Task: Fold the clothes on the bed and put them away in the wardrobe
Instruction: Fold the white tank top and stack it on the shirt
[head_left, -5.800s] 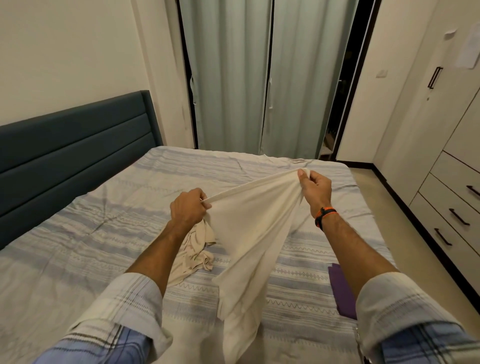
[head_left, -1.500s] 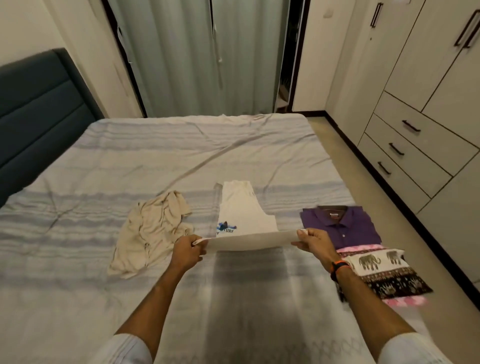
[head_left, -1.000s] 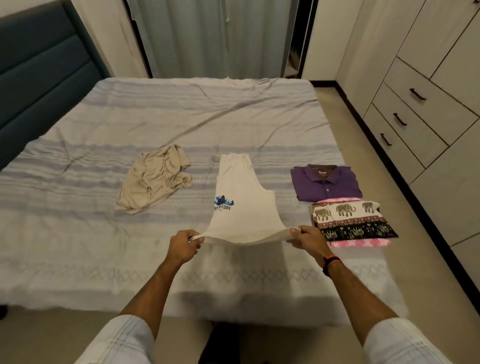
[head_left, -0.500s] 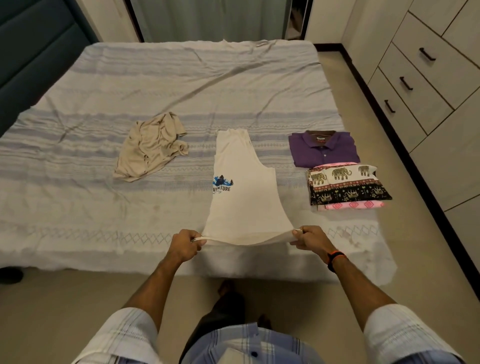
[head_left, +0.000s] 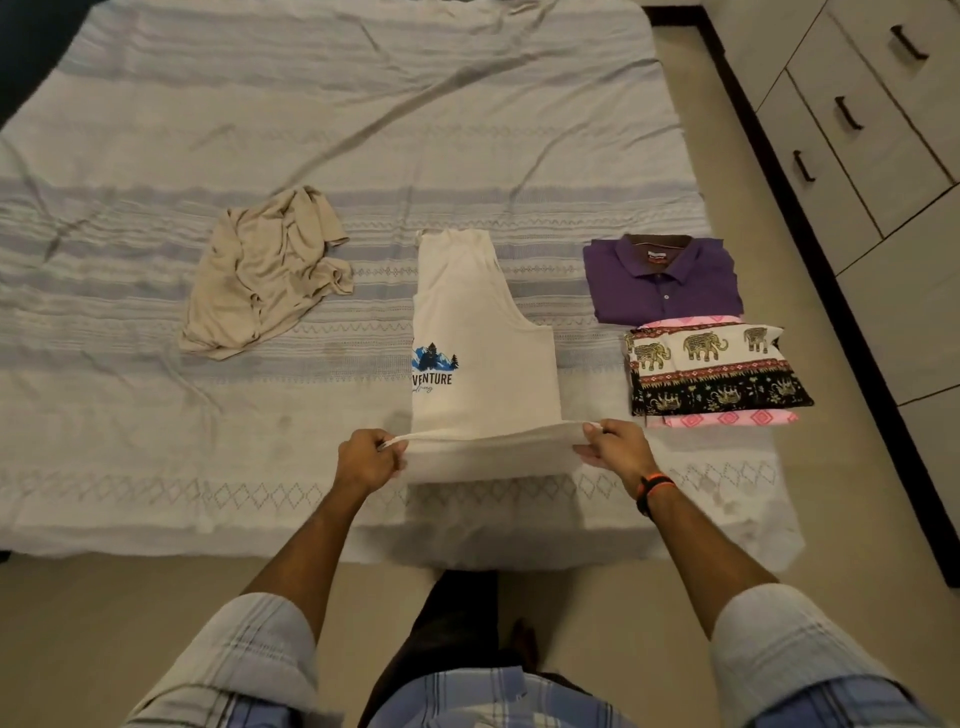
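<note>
Pinching the cream tank top (head_left: 483, 332) hem, left hand (head_left: 363, 460) and right hand (head_left: 618, 451) fingers clamped on its corners; it is lying mid-bed (head_left: 363, 114), 12 o'clock from us. Soft, limp; we are judging corners best.

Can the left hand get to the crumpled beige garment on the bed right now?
Probably not yet. The left hand grips one hem corner of the white tank top, the right hand the other. Nothing lies between it and the beige garment, so once it lets go the way looks free.
</note>
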